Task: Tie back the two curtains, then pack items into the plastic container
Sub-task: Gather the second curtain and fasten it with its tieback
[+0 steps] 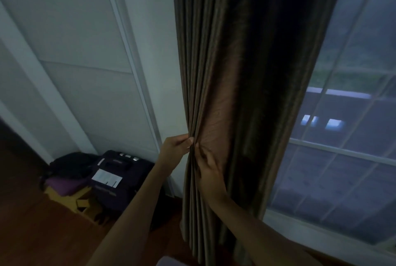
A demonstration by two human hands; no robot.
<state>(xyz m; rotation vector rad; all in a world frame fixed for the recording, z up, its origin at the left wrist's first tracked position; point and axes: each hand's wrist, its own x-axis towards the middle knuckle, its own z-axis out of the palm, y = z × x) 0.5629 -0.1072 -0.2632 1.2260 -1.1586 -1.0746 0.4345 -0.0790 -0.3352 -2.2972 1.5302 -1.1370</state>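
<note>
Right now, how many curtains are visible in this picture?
1. The brown curtain hangs gathered left of the bare window glass; the left hand and the right hand pinch its folds near its left edge. A second curtain may be outside the view.

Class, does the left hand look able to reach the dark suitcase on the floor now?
Probably not yet: the left hand pinches the curtain, and the suitcase sits far below it, though nothing blocks the way.
</note>
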